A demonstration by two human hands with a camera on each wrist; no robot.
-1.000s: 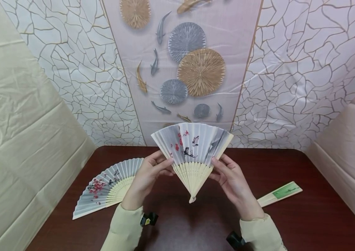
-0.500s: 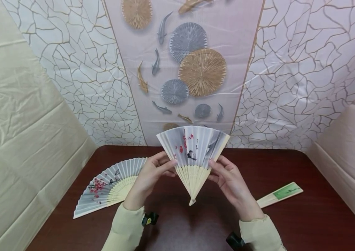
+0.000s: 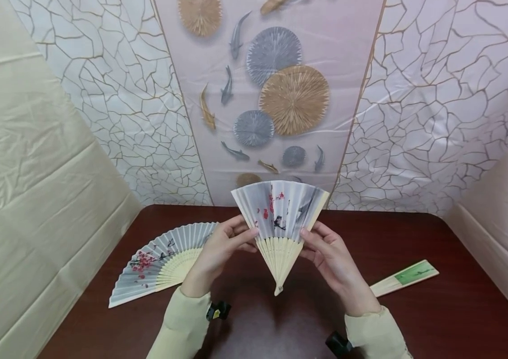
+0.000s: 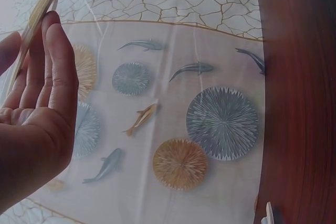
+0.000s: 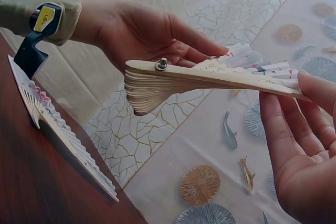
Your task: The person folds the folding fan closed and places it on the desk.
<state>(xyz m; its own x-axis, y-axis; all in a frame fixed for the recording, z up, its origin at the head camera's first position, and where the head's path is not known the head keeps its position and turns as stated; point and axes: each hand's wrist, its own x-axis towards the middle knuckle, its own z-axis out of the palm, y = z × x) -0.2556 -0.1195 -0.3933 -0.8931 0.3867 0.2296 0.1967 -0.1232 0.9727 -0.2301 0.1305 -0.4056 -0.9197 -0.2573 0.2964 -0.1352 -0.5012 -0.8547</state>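
Note:
A partly spread folding fan point(image 3: 287, 204) with pale wooden ribs and red blossoms on grey-white cloth is held up over the table, its pivot end pointing down. My left hand point(image 3: 224, 249) pinches its left edge between thumb and fingers. The right hand point(image 3: 332, 257) grips the opposite outer rib the same way. From the right wrist, the fan point(image 5: 210, 80) is seen edge-on, with a metal rivet point(image 5: 161, 64) through its stacked ribs. In the left wrist view only a thin rib edge of the fan point(image 4: 38, 14) shows by the left hand point(image 4: 44, 87).
Widely spread on the dark red-brown table point(image 3: 276, 329), a second blossom fan point(image 3: 146, 269) lies at left, partly behind the left hand. A folded fan with a green panel point(image 3: 415, 273) lies at right, partly behind the right forearm. Patterned cloth point(image 3: 299, 99) hangs behind the table.
The held fan has narrowed, its left edge drawn inward as my hands came a little closer together. It also sits slightly lower. Both fans on the table stay put; the head view shifted slightly.

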